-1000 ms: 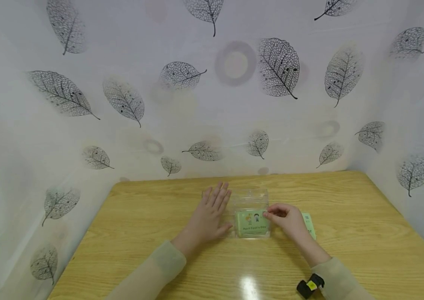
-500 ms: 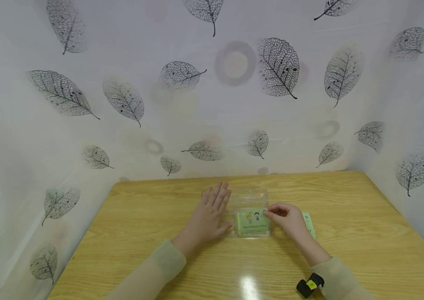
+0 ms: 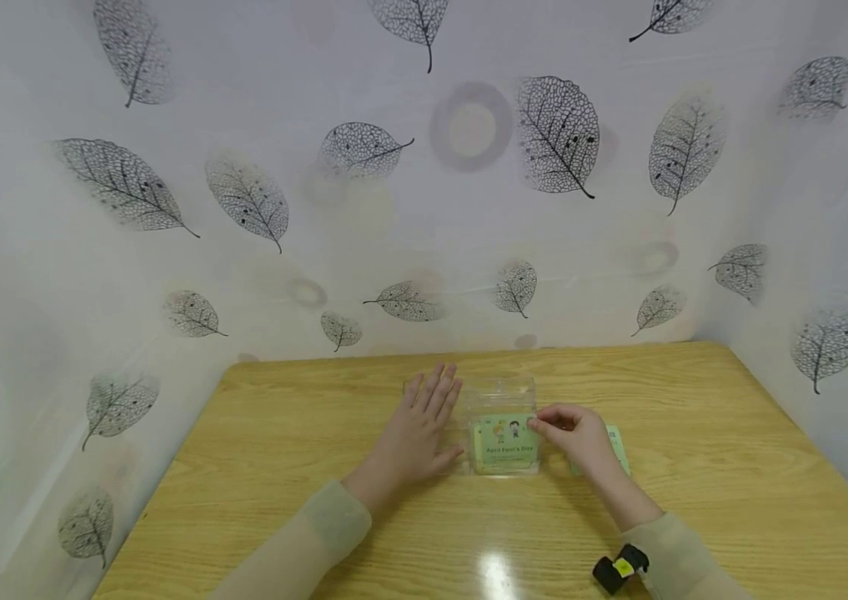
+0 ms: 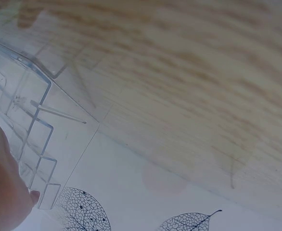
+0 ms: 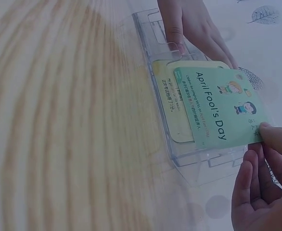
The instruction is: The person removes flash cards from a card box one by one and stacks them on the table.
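Observation:
A clear plastic card holder with stepped tiers [image 3: 499, 392] stands mid-table. My right hand [image 3: 574, 433] pinches a green card printed "April Fool's Day" [image 3: 509, 450] at its upper right corner, between thumb and fingers. In the right wrist view that green card [image 5: 218, 106] leans in the holder's front section, overlapping a yellow card [image 5: 172, 110] behind it. My left hand [image 3: 416, 433] rests on the holder's left part with fingers straight. The left wrist view shows the holder's stepped side [image 4: 42, 130] beside the hand's edge.
More green card [image 3: 617, 450] lies on the table [image 3: 731, 467], partly hidden under my right forearm. A black strapped device with a yellow mark [image 3: 621, 570] sits at my right cuff. A leaf-patterned cloth [image 3: 424, 208] hangs behind the table.
The green card's upper edge has risen slightly within the holder, with the right hand still pinching its corner. The left hand stays in place.

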Action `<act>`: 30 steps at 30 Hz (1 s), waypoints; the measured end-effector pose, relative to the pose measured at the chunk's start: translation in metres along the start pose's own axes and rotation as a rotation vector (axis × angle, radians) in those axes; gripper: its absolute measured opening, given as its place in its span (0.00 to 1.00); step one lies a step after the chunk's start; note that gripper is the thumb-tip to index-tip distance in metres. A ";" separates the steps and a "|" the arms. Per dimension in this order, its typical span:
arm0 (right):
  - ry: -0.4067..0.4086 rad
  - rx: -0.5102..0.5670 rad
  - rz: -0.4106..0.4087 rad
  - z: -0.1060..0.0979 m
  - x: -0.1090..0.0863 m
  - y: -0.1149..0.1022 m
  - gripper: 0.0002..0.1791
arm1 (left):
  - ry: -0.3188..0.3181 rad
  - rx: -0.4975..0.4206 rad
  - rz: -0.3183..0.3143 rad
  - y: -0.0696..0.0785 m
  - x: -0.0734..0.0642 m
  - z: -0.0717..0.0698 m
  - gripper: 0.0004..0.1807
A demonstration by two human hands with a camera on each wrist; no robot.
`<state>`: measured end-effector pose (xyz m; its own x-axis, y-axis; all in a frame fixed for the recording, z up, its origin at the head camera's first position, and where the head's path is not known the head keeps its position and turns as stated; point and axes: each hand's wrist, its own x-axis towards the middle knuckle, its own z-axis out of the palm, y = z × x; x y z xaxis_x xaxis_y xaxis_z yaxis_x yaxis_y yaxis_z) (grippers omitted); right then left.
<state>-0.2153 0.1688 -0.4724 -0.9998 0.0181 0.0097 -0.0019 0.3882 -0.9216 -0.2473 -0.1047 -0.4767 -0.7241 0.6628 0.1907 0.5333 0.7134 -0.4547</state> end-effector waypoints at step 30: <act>0.000 0.094 -0.005 -0.004 0.005 -0.001 0.20 | 0.014 0.002 -0.001 -0.001 0.000 0.000 0.54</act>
<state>-0.2202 0.1719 -0.4704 -0.9998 0.0163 0.0144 -0.0088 0.3006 -0.9537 -0.2480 -0.1052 -0.4765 -0.7183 0.6653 0.2036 0.5318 0.7137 -0.4559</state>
